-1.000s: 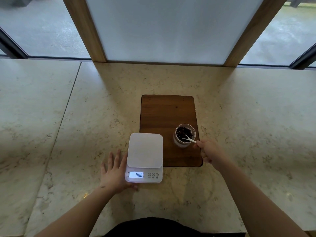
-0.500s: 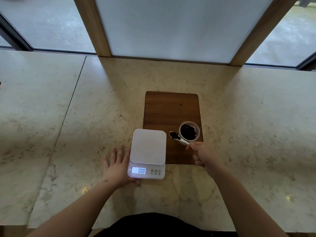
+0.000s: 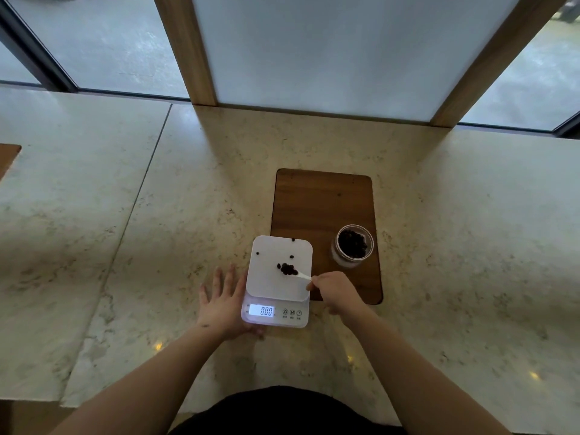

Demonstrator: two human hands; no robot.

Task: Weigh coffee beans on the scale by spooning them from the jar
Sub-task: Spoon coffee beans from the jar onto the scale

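Several dark coffee beans (image 3: 288, 269) lie heaped on the white square digital scale (image 3: 277, 279), with three strays farther back on its platform. Right of the scale, a clear round jar of beans (image 3: 353, 246) stands on the dark wooden board (image 3: 323, 208), which the scale partly overlaps on the pale marble bench (image 3: 125, 246). The right hand (image 3: 337, 291) pinches a small white spoon (image 3: 301, 274) in its fingers, tip at the heap. The left hand (image 3: 222, 304) lies flat, fingers spread, against the scale's left side.

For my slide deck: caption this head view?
Right hand tips dark coffee beans from white spoon onto white digital scale; left hand steadies it.
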